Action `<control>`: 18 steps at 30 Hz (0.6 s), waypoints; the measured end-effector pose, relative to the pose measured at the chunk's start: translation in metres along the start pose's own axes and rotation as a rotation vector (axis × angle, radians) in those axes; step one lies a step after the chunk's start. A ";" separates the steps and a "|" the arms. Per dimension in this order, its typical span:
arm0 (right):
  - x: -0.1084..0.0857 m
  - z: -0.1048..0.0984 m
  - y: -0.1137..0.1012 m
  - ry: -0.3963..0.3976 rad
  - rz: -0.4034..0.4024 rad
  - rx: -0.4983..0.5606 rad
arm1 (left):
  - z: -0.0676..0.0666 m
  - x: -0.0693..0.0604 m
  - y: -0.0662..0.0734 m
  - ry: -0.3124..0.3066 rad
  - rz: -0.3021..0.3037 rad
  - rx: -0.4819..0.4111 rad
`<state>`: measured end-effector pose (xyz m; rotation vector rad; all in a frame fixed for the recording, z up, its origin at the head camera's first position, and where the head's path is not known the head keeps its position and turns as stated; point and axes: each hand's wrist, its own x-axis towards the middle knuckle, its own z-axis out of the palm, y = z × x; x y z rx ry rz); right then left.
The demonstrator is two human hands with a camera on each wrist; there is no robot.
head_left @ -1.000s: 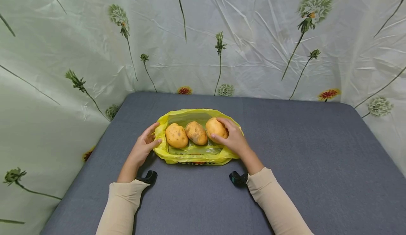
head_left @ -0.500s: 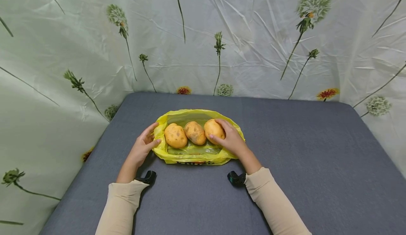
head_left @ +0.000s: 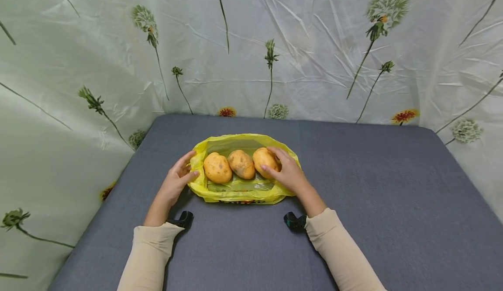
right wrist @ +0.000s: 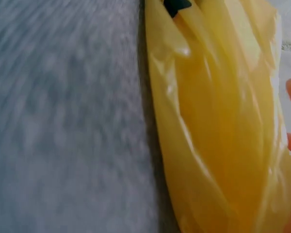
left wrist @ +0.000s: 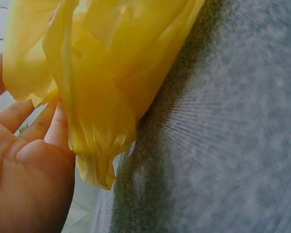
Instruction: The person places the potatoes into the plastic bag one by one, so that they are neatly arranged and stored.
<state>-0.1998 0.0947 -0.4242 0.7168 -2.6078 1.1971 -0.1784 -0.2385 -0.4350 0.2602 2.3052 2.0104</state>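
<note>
A yellow plastic bag (head_left: 239, 197) lies with its mouth open in the head view, and three potatoes sit in a row inside it. My left hand (head_left: 173, 186) holds the bag's left edge between thumb and fingers; nearest to it is the left potato (head_left: 218, 168). The middle potato (head_left: 241, 164) has a dark patch. My right hand (head_left: 290, 176) reaches over the bag's right edge and grips the right potato (head_left: 262, 159) with thumb and fingers. In the left wrist view, the bag (left wrist: 111, 73) partly hides the fingertips. The bag (right wrist: 223, 121) hides the potatoes in the right wrist view.
The bag rests on a grey cloth-covered table (head_left: 373, 203). A pale curtain (head_left: 314, 64) printed with flowers hangs behind the table and along its left side. Each wrist wears a black camera strap, such as the right strap (head_left: 294, 222).
The right hand has shifted slightly left with the right potato, which now sits close to the middle one. The left hand stays at the bag's edge.
</note>
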 end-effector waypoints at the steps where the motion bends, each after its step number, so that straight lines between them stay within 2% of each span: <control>1: 0.000 -0.001 0.000 0.006 -0.010 0.002 | 0.000 0.000 0.000 0.003 0.007 0.004; 8: -0.005 -0.013 0.001 0.057 -0.043 0.008 | 0.001 -0.001 0.007 0.046 0.055 0.068; 13: -0.011 -0.027 0.000 0.101 -0.050 0.000 | 0.002 -0.002 0.015 0.088 0.088 0.188; 18: -0.016 -0.045 0.002 0.125 -0.064 -0.059 | 0.004 -0.002 0.021 0.114 0.166 0.326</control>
